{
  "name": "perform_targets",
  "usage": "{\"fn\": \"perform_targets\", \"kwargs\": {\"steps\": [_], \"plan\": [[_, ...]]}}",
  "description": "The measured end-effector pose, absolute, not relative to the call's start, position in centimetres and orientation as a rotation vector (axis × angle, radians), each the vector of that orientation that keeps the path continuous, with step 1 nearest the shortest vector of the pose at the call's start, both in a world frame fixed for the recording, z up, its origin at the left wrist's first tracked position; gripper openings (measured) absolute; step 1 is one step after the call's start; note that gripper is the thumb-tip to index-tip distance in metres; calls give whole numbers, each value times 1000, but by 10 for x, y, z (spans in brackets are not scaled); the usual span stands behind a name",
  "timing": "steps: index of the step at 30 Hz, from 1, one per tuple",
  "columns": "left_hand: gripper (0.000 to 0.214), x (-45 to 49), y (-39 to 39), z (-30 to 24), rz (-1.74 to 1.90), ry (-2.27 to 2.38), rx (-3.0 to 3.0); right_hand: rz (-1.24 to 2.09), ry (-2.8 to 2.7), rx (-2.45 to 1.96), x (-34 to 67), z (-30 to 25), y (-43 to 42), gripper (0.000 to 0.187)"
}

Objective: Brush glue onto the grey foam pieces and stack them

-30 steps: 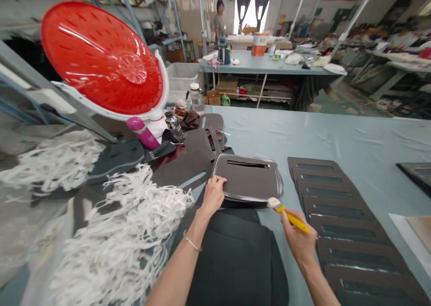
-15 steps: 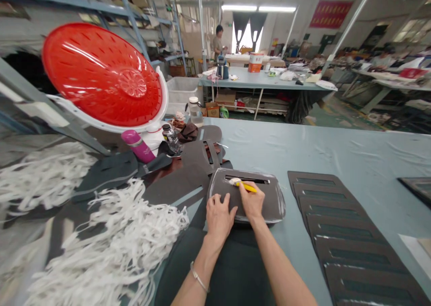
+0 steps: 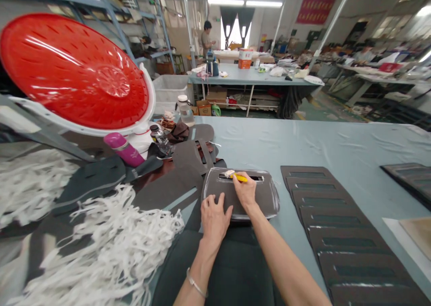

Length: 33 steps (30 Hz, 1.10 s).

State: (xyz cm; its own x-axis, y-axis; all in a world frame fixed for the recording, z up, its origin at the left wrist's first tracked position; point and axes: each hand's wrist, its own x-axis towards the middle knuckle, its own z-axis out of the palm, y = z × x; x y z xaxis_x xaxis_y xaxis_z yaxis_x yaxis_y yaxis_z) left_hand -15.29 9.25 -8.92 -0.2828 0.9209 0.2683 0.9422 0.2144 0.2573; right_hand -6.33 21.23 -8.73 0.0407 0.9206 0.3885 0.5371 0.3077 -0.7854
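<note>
A dark grey panel (image 3: 240,197) with rounded corners lies before me, white smears along its edges and a long slot near its far side. My right hand (image 3: 245,190) is closed round a yellow-handled brush (image 3: 239,177). The brush's whitish bristle end rests at the left part of the slot's far edge. On the panel's near left corner lies my left hand (image 3: 214,217), fingers spread, pressing flat and holding nothing. Dark material (image 3: 215,270) lies under and in front of the panel.
Overlapping slotted panels (image 3: 346,238) lie to the right. White strips (image 3: 111,247) are heaped at left, near loose dark pieces (image 3: 168,189). Behind them stand a pink bottle (image 3: 124,150), a dark-capped bottle (image 3: 160,140), a clear jug (image 3: 185,111) and a tilted red basket (image 3: 77,75).
The brush and my right hand have shifted from the slot's near left side to its far left edge. My left hand stays on the panel. The view has turned slightly right.
</note>
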Motion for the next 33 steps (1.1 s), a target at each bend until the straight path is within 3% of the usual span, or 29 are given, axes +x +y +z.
{"fn": "perform_targets", "kwargs": {"steps": [7, 12, 17, 21, 26, 33], "plan": [[44, -152, 93, -84, -579, -2425, -1843, 196, -1407, -1639, 68, -83, 217, 31], [36, -130, 102, -81, -647, -2552, -1843, 322, -1368, -1722, 94, -97, 196, 39], [30, -80, 134, -91, -1382, -2606, -2227, 441, -1406, -1662, 95, -109, 170, 40], [27, -46, 170, -97, -1916, -2798, -2091, 355, -1444, -1559, 85, -100, 155, 35], [46, -32, 196, -100, -2301, -2869, -1906, 321, -1607, -1389, 68, -93, 139, 31], [25, -37, 195, -101, -2597, -2887, -1791, 209, -1602, -1343, 63, -94, 133, 27]]}}
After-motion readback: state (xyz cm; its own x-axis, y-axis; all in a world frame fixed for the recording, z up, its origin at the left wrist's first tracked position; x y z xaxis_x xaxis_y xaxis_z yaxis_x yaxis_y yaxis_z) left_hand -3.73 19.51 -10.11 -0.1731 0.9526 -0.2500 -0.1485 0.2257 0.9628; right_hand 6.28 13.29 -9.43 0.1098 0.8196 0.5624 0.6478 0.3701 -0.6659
